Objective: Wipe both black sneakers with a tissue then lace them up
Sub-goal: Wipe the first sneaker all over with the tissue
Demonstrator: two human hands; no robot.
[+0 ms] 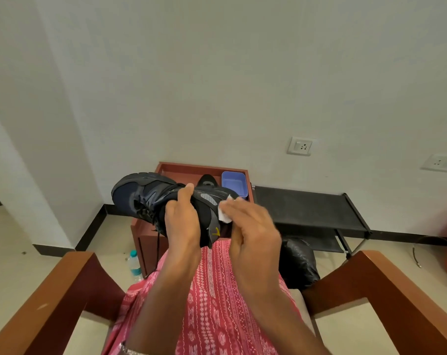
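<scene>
Head-cam view, looking down at my lap & both hands. I'm sat in a chair [71, 283] w/ wooden arms.

My left hand [182, 219] grips one black sneaker [143, 198] round its middle, thumb over the top, fingers curled round it. It holds the shoe up off my lap, toe pointing far left, so the side near the heel faces my other hand. My right hand [253, 229] has its fingers mostly straight, pressing a white tissue [223, 213] flat on that side panel. The hand is a bit blurred, so I can't tell if the thumb also pinches the tissue.

I judge this is the wiping step on shoe no. 1. Lacing isn't begun yet: a loose lace [158, 235] hangs below the sneaker.

The second sneaker [207, 180] sits on the worktop [186, 165], a red-brown wooden unit just beyond my knees. It's mostly hidden behind the held one, prob. parked there w/in reach for its turn. A blue tub [234, 181] is just right of it.

Count:
- 2 sneakers (1 held, 1 on the worktop)
- 1 tissue
- 1 tub
- 1 water bottle [134, 265] on the floor, left of the unit
- 1 black bag [298, 262] on the floor at right
- 1 black rack [307, 208], right of the worktop
- 2 wall sockets [299, 146]
</scene>
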